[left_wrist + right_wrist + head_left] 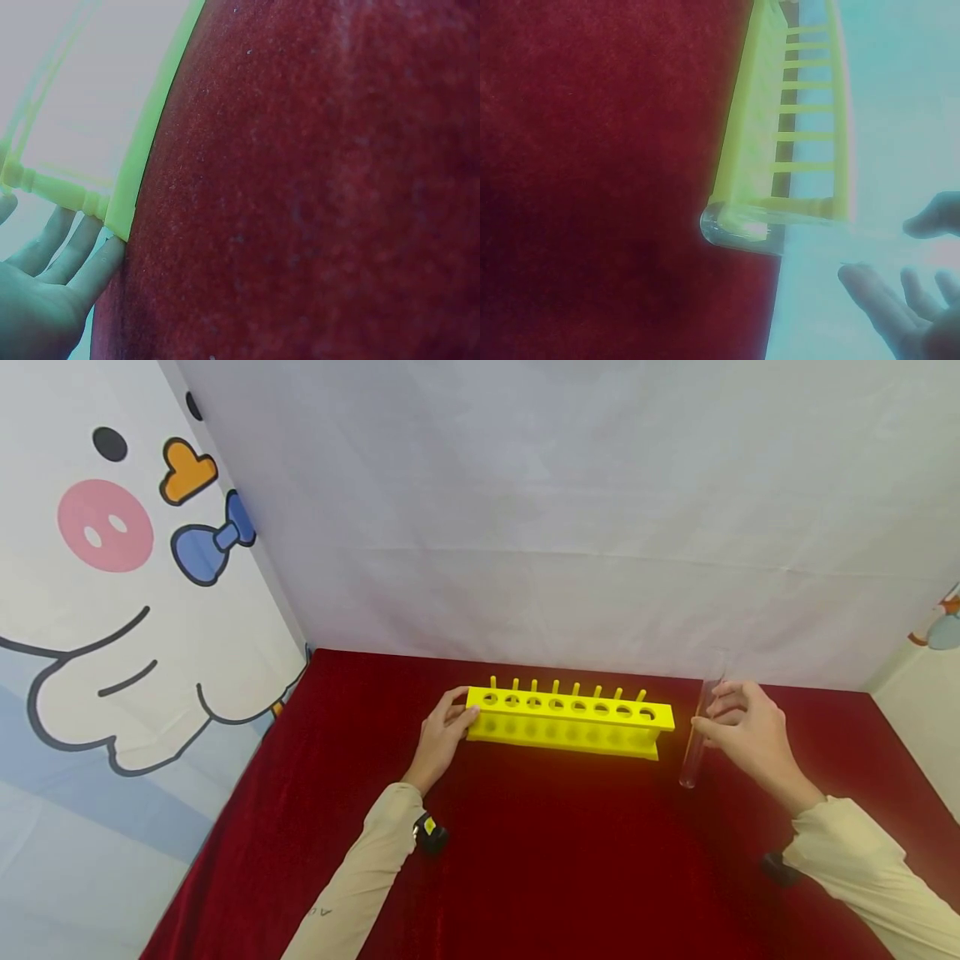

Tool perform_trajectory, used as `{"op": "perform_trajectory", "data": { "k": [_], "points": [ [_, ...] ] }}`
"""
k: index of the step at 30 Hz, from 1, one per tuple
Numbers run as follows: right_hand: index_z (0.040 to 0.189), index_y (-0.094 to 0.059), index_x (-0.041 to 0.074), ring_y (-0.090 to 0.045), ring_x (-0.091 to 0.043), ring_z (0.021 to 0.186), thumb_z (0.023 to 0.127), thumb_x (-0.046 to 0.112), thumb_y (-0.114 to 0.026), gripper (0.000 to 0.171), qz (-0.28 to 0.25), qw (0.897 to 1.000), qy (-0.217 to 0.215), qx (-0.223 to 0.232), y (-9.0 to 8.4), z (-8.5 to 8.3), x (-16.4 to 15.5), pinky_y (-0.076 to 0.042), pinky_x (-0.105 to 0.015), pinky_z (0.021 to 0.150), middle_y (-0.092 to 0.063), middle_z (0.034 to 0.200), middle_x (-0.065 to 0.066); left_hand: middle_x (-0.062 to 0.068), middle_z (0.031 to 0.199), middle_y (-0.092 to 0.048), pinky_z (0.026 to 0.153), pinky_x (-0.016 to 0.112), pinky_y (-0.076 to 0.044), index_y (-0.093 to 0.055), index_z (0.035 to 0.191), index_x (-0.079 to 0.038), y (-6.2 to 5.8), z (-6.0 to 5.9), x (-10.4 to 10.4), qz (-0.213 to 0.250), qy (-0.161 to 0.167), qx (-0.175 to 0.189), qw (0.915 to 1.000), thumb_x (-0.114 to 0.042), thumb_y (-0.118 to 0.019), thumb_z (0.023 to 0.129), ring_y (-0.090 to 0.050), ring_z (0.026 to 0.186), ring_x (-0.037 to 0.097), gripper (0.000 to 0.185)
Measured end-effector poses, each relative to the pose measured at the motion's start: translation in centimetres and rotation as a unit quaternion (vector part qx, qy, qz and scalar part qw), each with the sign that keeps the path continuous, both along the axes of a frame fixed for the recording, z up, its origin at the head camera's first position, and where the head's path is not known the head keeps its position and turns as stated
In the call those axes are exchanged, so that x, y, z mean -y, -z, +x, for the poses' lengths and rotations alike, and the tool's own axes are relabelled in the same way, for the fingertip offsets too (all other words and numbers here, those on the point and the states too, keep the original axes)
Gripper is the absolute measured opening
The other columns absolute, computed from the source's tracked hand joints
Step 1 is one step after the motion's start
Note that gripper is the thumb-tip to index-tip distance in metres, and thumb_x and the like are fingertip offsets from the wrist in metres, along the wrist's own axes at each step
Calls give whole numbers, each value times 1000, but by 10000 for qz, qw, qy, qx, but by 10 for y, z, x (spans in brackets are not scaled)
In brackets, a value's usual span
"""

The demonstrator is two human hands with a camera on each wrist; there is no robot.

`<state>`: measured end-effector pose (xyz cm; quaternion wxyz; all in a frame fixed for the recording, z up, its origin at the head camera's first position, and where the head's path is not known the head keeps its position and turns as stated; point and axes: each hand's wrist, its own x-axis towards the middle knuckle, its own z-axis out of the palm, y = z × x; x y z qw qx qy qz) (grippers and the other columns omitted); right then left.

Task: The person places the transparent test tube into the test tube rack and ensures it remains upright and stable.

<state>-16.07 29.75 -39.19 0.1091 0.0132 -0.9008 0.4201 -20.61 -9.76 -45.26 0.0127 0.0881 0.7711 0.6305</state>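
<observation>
Showing a yellow test tube rack lying lengthwise on a red velvet cloth, with a row of round holes along its top and thin pegs standing up behind them. Left hand set against the rack's left end, fingers fairly straight and pressed to the end wall, thumb toward the near edge; seen in the left wrist view as fingers touching the rack's corner. Right hand raised just beyond the rack's right end, pinching a clear glass test tube between thumb and fingertips near its upper part. Tube held nearly upright, slightly tilted, rounded bottom pointing down toward the cloth, apart from the rack and outside every hole. Rounded bottom visible in the right wrist view beside the rack's end, fingers curled nearby. Behind, a white backdrop; to the left, a cartoon-printed panel.
</observation>
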Motion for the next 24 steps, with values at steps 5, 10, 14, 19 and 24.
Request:
{"op": "perform_trajectory", "data": {
  "k": [5,10,14,19,24],
  "points": [
    [113,-46,-1,-60,0,66,85,13,-71,40,-49,9999,-41,-104,1,-1,0,-54,-23,55,-55,93,-15,16,123,-59,88,48,-48,-46,138,-17,20,-11,1,9,-120,-48,9999,-33,-57,95,-60,109,31,48],
    [113,-46,-2,-60,0,66,84,11,-71,40,-74,9999,-40,-131,-1,-2,0,-54,-23,55,-55,92,-15,10,120,-61,86,43,-50,-48,134,-27,35,-18,0,-35,-291,-144,9995,-38,-58,94,-62,105,25,43],
    [113,-46,-2,-60,0,65,84,10,-71,40,-57,9999,-5,-144,-3,-1,1,-53,-21,54,-55,92,-16,10,120,-61,86,43,-50,-48,134,-28,35,-18,1,-15,-284,-112,9995,-39,-58,94,-62,105,25,43],
    [112,-46,-2,-60,1,65,84,10,-71,39,-35,9998,-14,-193,-5,2,4,-53,-22,54,-55,92,-14,13,123,-60,90,47,-48,-47,136,-25,32,-17,2,71,-140,45,9999,-37,-58,94,-60,108,29,45],
    [111,-46,-3,-59,1,66,84,10,-71,39,-11,9996,-26,-273,-9,5,6,-52,-20,55,-56,92,-15,20,125,-57,91,51,-46,-43,140,-14,16,-8,3,38,2,80,10000,-26,-56,97,-57,109,38,47]
  ]
}}
